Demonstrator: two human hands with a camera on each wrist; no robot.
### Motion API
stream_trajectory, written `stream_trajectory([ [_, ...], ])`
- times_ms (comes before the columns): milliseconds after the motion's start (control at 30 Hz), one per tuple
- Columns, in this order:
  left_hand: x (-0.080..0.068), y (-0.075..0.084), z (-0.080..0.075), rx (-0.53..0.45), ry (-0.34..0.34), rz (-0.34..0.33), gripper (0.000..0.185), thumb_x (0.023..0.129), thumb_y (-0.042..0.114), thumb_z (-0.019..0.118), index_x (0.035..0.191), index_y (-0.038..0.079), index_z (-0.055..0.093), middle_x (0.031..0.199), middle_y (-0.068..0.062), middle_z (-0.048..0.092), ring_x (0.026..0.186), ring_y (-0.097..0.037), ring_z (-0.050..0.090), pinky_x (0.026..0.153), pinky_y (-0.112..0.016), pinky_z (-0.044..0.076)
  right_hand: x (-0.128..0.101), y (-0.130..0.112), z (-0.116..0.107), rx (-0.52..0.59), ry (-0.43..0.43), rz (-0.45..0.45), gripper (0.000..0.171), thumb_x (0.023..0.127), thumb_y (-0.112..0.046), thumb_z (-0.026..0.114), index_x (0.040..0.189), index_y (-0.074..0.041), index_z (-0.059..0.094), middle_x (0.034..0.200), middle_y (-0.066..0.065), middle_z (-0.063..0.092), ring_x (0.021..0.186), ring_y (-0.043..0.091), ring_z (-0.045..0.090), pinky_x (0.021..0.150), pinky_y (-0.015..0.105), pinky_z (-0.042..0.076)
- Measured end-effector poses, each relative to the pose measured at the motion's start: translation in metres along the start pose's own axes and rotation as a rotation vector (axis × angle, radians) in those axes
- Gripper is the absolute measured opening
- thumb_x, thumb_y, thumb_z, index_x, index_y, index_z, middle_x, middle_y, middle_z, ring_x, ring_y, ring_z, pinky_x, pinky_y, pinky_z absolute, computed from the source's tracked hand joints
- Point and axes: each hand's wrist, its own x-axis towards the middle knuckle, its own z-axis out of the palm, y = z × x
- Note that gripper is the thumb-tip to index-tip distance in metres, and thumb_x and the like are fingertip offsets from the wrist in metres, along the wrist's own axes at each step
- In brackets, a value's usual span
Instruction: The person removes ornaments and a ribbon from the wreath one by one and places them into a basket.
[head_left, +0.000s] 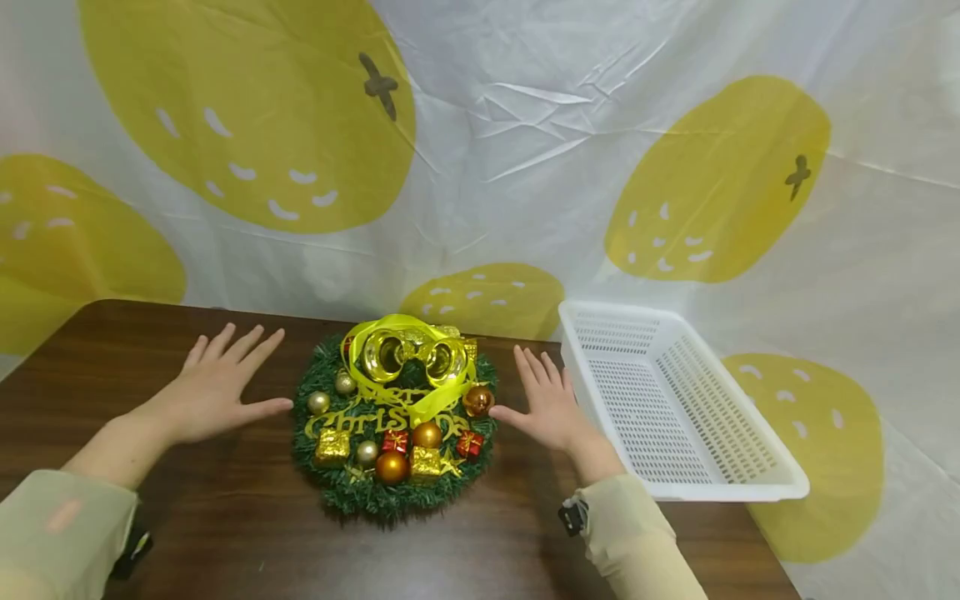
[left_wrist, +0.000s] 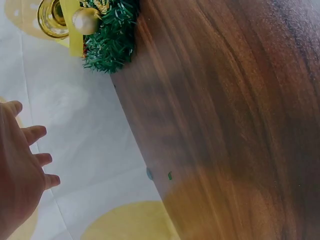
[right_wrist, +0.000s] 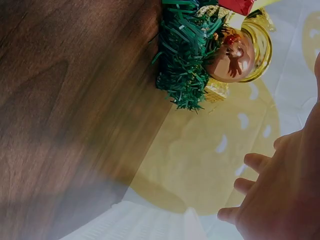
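A green Christmas wreath [head_left: 382, 500] lies on the brown table between my hands. It carries gold lettering, shiny baubles [head_left: 392, 467], small red and gold gift boxes [head_left: 332, 447], and two gold bells [head_left: 384, 356] with a yellow ribbon [head_left: 435, 406] at its top. My left hand [head_left: 217, 392], fingers straight and spread, is left of the wreath, its thumb tip close to the wreath's edge. On the other side my right hand [head_left: 546, 404] is likewise spread, its thumb near a copper bauble [right_wrist: 232, 57]. Both hands hold nothing.
A white plastic basket [head_left: 757, 492] with slotted walls stands at the right end of the table [head_left: 247, 533], just beyond my right hand. Behind the table's back edge hangs a white cloth [head_left: 510, 192] printed with yellow fruit. Small dark bands sit on both wrists.
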Motion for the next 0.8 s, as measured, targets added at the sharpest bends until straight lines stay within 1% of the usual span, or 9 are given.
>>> stream_trajectory([
  [167,0.000,-0.002,0.002,-0.010,-0.005,-0.005,0.095,0.084,0.063,0.054,0.152,0.012,0.013,0.151,-0.029,0.018,0.135,-0.057,0.009,0.103,-0.072,0.006,0.001,0.000,0.002,0.004,-0.004,0.002,0.097,0.085,-0.058,0.055,0.152,-0.013,0.002,0.157,0.014,0.012,0.144,0.038,0.007,0.114,0.060,0.001],
  [333,0.000,-0.002,0.003,-0.028,-0.010,-0.010,0.094,0.084,0.062,0.054,0.152,0.012,0.012,0.151,-0.029,0.018,0.135,-0.057,0.008,0.103,-0.073,0.005,0.002,0.000,0.003,0.004,-0.007,0.000,0.098,0.084,-0.061,0.054,0.152,-0.013,0.001,0.157,0.014,0.013,0.144,0.038,0.009,0.115,0.058,0.003],
  [433,0.002,-0.001,0.004,-0.044,-0.015,-0.016,0.094,0.085,0.062,0.054,0.152,0.012,0.011,0.151,-0.029,0.019,0.134,-0.057,0.009,0.103,-0.073,0.006,0.003,0.001,0.002,0.017,-0.005,-0.001,0.099,0.084,-0.061,0.054,0.152,-0.013,0.001,0.157,0.015,0.013,0.144,0.038,0.011,0.116,0.057,0.006],
  [533,0.003,-0.001,0.005,-0.067,-0.021,-0.024,0.094,0.085,0.062,0.053,0.152,0.011,0.011,0.150,-0.029,0.020,0.134,-0.057,0.011,0.103,-0.072,0.009,0.003,0.002,0.003,0.043,-0.007,-0.002,0.099,0.085,-0.058,0.056,0.152,-0.012,0.000,0.157,0.015,0.013,0.143,0.038,0.013,0.116,0.055,0.011],
  [600,0.005,0.000,0.006,-0.102,-0.032,-0.035,0.094,0.086,0.061,0.052,0.152,0.011,0.009,0.150,-0.030,0.019,0.134,-0.056,0.013,0.102,-0.073,0.011,0.003,0.003,0.003,0.068,-0.005,-0.005,0.099,0.085,-0.056,0.057,0.152,-0.011,0.000,0.157,0.016,0.013,0.143,0.039,0.014,0.115,0.055,0.014],
  [667,0.007,-0.001,0.006,-0.159,-0.048,-0.049,0.095,0.086,0.060,0.053,0.152,0.010,0.006,0.151,-0.031,0.017,0.133,-0.057,0.013,0.101,-0.073,0.015,0.003,0.003,0.004,0.090,-0.005,-0.004,0.099,0.085,-0.055,0.058,0.152,-0.011,0.000,0.157,0.016,0.013,0.142,0.040,0.015,0.114,0.055,0.017],
  [800,0.010,-0.002,0.008,-0.303,-0.085,-0.079,0.098,0.087,0.055,0.056,0.152,0.007,0.001,0.152,-0.031,0.011,0.134,-0.056,0.013,0.101,-0.071,0.018,0.003,0.004,0.005,0.117,-0.005,-0.002,0.099,0.085,-0.054,0.059,0.152,-0.011,0.001,0.156,0.016,0.015,0.142,0.040,0.017,0.114,0.055,0.021],
])
